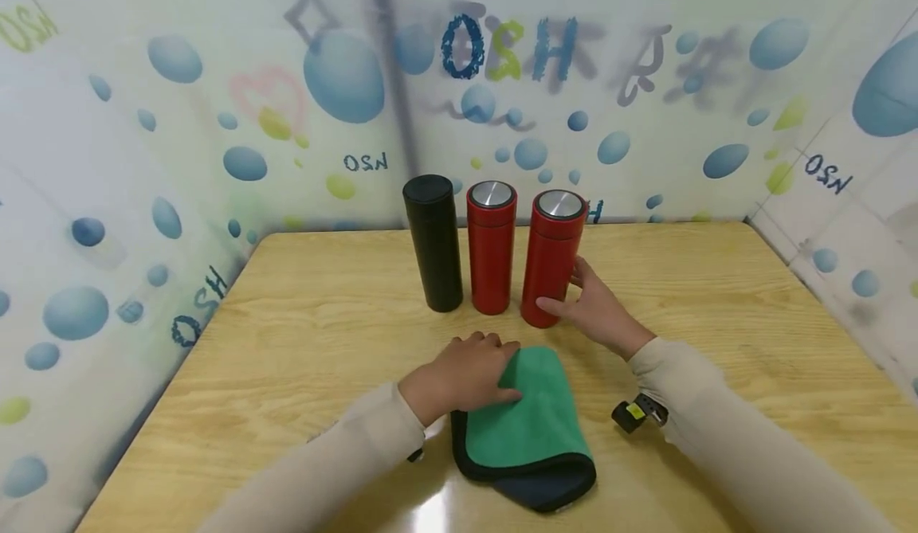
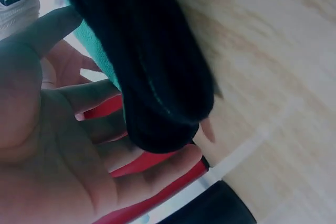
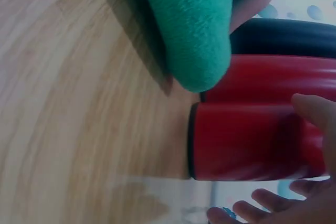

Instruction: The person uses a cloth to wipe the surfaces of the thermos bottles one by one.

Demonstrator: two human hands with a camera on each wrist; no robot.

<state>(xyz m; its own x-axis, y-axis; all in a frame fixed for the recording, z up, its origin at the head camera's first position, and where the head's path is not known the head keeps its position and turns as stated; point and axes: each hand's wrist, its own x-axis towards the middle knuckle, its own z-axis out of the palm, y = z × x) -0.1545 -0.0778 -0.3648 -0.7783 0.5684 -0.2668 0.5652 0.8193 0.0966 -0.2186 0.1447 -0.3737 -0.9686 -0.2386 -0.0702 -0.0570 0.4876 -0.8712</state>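
A folded green cloth with dark edging and a dark underside lies at the front of the table. My left hand is at its left side, the thumb and index finger over the green face; in the left wrist view the fingers look extended beside the dark folds. Behind the cloth stand two upright red thermos bottles, the left one and the right one, both with silver-topped lids. My right hand is around the right bottle's side, thumb in front; in the right wrist view its fingers are spread apart from the bottle.
A black thermos bottle stands upright left of the red pair. All rest on a light wooden table, its far edge against a wall printed with blue and green spots. A black device sits at the right wrist.
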